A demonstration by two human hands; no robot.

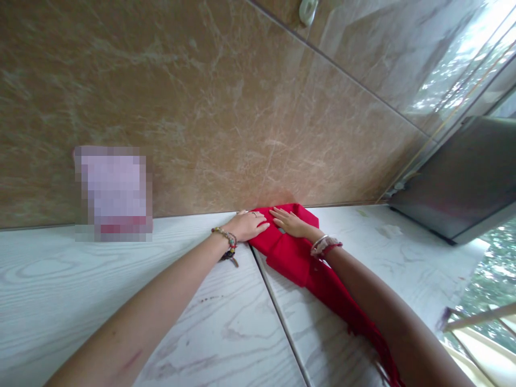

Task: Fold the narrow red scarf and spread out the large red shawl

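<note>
A red cloth (290, 255) lies partly folded on a white wood-grain surface (121, 290), right where it meets a brown marble wall. Its fringed end trails toward me under my right forearm. My left hand (248, 224) rests flat on the cloth's far left edge, fingers stretched out. A beaded bracelet circles that wrist. My right hand (290, 222) presses flat on top of the folded part, fingers extended toward the left hand. That wrist wears a silver bangle and red thread.
A blurred pink patch (114, 192) sits against the wall at the left. A dark seam (278, 312) splits the white surface. A grey panel (463, 183) juts in at the right, with a window and greenery beyond.
</note>
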